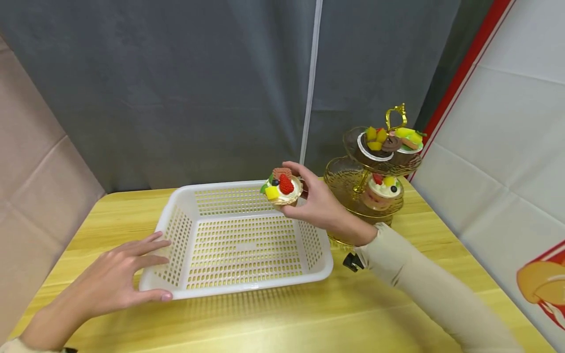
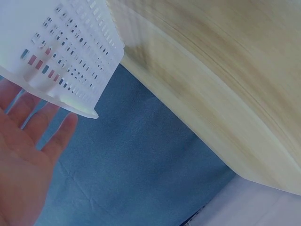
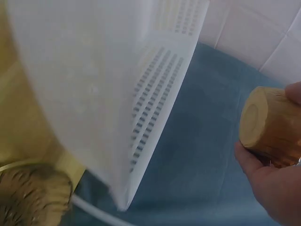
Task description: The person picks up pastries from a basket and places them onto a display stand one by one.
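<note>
A fruit-topped cupcake (image 1: 282,189), with a strawberry, yellow fruit and a biscuit on cream, is pinched between the thumb and fingers of my right hand (image 1: 319,201), above the back right part of a white plastic basket (image 1: 251,283). The right wrist view shows the cupcake's tan base (image 3: 265,125) from below, with the thumb against it. My left hand (image 1: 119,272) rests on the basket's left rim, its fingers spread and fairly straight. In the left wrist view those fingers (image 2: 40,122) lie along the outside of the basket's rim (image 2: 56,100).
A two-tier gold-trimmed glass stand (image 1: 359,189) is at the right. Its upper tier holds a chocolate fruit cup (image 1: 375,147) and a green-topped cake (image 1: 409,139); a cream cake (image 1: 381,192) sits below. A grey curtain (image 1: 198,98) hangs behind the wooden table (image 1: 247,323).
</note>
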### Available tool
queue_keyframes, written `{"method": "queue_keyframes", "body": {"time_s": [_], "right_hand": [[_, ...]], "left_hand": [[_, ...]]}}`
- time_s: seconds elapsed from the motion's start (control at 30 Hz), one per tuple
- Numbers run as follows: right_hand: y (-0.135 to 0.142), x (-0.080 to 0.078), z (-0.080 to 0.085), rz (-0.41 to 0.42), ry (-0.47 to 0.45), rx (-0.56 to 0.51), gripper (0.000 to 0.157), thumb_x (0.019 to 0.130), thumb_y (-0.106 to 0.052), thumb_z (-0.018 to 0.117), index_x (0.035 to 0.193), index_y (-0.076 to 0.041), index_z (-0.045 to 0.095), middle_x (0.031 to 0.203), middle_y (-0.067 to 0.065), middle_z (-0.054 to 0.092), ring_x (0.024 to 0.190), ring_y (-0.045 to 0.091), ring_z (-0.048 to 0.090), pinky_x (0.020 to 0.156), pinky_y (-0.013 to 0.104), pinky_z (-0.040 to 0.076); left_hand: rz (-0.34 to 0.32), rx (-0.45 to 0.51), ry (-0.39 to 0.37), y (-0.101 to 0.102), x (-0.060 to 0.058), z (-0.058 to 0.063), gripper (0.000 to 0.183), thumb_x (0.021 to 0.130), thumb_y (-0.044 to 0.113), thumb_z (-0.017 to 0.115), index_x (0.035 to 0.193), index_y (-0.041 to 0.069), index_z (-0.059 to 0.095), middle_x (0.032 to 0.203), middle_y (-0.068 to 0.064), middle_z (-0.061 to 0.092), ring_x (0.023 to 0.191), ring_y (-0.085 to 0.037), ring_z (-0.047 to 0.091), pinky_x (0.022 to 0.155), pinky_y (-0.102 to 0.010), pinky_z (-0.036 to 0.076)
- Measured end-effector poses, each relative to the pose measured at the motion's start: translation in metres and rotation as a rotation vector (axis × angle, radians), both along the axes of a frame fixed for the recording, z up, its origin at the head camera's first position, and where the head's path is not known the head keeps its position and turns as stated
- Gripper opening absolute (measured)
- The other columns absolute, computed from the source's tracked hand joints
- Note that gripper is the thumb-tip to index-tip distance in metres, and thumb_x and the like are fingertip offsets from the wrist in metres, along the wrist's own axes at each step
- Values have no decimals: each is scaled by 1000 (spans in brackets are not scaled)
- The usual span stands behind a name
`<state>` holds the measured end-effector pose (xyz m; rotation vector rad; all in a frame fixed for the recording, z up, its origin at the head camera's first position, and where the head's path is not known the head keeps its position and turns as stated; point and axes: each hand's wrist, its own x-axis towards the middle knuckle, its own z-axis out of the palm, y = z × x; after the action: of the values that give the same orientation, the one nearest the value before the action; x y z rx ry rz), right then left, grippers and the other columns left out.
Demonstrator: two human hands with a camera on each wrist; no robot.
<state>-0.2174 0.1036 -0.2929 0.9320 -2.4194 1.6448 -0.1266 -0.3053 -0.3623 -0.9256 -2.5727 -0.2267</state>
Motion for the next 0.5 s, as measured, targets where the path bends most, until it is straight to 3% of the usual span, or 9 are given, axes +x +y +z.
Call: {"method": "queue_keyframes", "body": {"time_s": [0.33,0.5], "right_hand": [[44,10,-4,-176,76,102,82,77,-4,81,148,-6,41,136,9,53,113,22,59,94,34,50],[62,12,-11,-252,109,116,77,80,-9,83,146,-7,45,138,9,53,115,22,59,92,23,49]], "left_hand": [[0,-2,-1,0,0,-1,65,61,70,80,97,16,78,129,-4,65,120,-29,59,76,-53,52],[-1,-2,12,-1,0,-1,65,61,71,80,97,17,78,129,-3,65,122,-26,58,76,-52,52]]}}
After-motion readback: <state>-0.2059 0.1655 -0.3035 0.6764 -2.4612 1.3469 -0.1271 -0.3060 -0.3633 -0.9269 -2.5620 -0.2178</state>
